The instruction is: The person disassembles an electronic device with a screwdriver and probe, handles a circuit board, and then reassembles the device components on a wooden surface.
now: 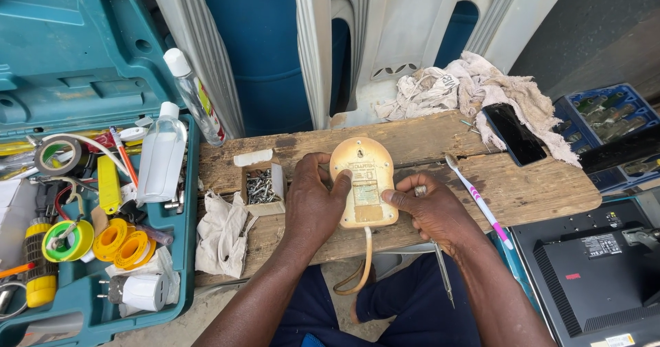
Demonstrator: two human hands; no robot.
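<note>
the device (362, 182) between the left hand (313, 206) and right hand (430, 209) is yellowed cream with a tan label patch and a beige cord, lying on a weathered brown wooden board (536, 189) with dark stains near its back edge. toward the board's right end lie a white toothbrush (481, 206) with pink and magenta accents, a black phone (513, 134) and a dirty off-white rag (474, 86); near its left end sit a cream box of grey screws (261, 185) and a pale crumpled cloth (220, 233). beyond the left edge, the toolcase (75, 58) is teal, holding yellow tape rolls (124, 240), a clear bottle with a white cap (161, 158) and a white plug (141, 292).
</note>
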